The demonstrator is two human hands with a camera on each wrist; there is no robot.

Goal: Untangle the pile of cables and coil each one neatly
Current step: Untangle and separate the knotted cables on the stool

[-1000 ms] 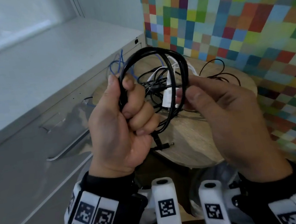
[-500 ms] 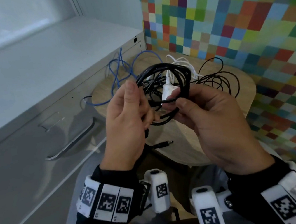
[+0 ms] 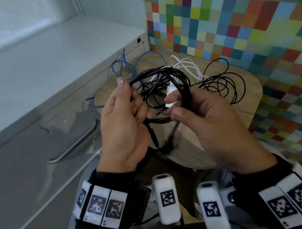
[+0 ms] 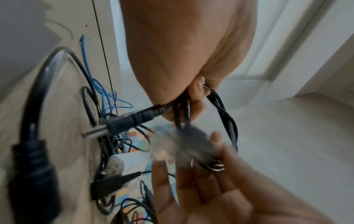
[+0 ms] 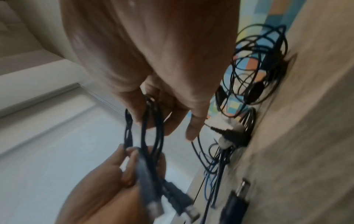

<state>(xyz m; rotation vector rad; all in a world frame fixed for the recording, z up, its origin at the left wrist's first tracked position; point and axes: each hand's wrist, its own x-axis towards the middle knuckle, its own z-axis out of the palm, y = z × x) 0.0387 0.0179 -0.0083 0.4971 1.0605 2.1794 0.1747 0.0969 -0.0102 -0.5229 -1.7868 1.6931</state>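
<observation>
We hold the black cable (image 3: 177,82), wound in loops, above the round wooden table (image 3: 249,102). Our left hand (image 3: 122,126) pinches one side of the coil, our right hand (image 3: 211,116) curls round the other. On the table behind lie a thin black cable (image 3: 226,84), a white cable (image 3: 187,65) and a blue cable (image 3: 124,65), tangled together.

Black cable coil (image 3: 178,82) now lower, flatter, between both hands.

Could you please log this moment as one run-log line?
left hand: grips black cable coil | right hand: grips same coil | pile on round table: still tangled
</observation>
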